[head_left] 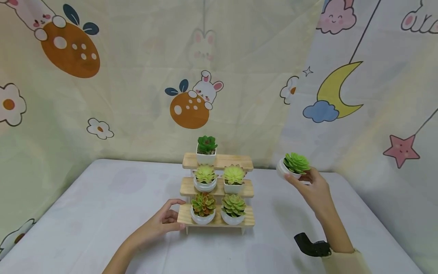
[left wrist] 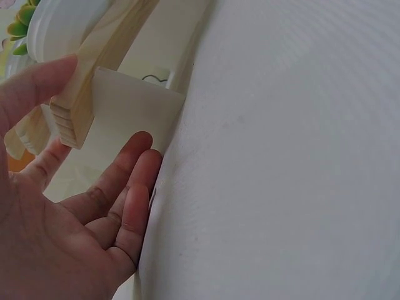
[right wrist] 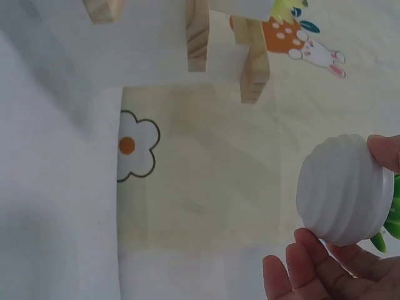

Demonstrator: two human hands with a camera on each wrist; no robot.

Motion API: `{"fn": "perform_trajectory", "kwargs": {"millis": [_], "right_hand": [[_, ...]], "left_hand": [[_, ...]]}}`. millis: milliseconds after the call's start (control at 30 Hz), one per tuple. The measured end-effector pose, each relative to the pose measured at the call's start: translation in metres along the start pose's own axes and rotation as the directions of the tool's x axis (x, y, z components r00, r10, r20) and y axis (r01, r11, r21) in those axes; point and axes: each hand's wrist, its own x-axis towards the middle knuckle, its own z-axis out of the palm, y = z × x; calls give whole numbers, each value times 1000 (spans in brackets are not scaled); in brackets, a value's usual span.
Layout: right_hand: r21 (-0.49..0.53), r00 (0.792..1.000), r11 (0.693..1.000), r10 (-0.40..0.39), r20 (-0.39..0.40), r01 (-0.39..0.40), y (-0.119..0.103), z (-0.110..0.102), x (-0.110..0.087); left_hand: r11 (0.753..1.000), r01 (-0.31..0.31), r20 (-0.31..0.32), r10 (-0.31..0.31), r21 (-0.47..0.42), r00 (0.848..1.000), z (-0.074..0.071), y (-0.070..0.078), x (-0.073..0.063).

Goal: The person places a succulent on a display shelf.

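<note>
My right hand (head_left: 313, 186) pinches a potted succulent (head_left: 297, 163), bright green in a round white ribbed pot (right wrist: 344, 190), raised and tilted to the right of a three-tier wooden plant stand (head_left: 219, 221). With its thumb and forefinger, my left hand (head_left: 164, 219) grips the left end of the stand's lowest board (left wrist: 78, 103); the other fingers lie near the white support (left wrist: 134, 103). On the bottom tier sit a reddish succulent (head_left: 203, 205) and a green one (head_left: 234, 205). Two yellow-green succulents (head_left: 205, 174) occupy the middle tier. A dark green succulent (head_left: 207, 144) stands top left.
A white cloth covers the table (head_left: 85, 213). Behind it hangs a backdrop cloth (head_left: 137, 76) printed with rabbits, flowers and a moon. A black strap-like piece (head_left: 311, 246) sits at my right wrist, by a pale sleeve (head_left: 345, 262).
</note>
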Motion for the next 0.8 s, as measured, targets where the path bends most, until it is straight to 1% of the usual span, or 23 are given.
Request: {"fn": "perform_trajectory", "kwargs": {"millis": [67, 133, 267, 367, 533, 700, 800], "right_hand": [[10, 1000, 1000, -17, 25, 16, -7, 5, 2], [12, 998, 999, -38, 43, 37, -13, 11, 5], [8, 996, 997, -74, 49, 73, -22, 21, 10], [16, 995, 996, -85, 54, 84, -28, 27, 14], [46, 992, 995, -87, 91, 83, -36, 36, 22], [72, 987, 994, -93, 129, 84, -41, 46, 31], [54, 986, 994, -102, 135, 96, -45, 52, 36]], "left_hand": [[1000, 3, -3, -3, -2, 1000, 0, 0, 0], [1000, -8, 0, 8, 1, 1000, 0, 0, 0], [999, -30, 6, 30, 13, 1000, 0, -1, -1], [1000, -12, 0, 12, 3, 1000, 1, 0, -1], [1000, 19, -11, -20, -12, 1000, 2, 1, 0], [1000, 19, -10, -19, -10, 1000, 1, 1, 0], [1000, 18, -2, -18, -12, 1000, 1, 0, 1]]}}
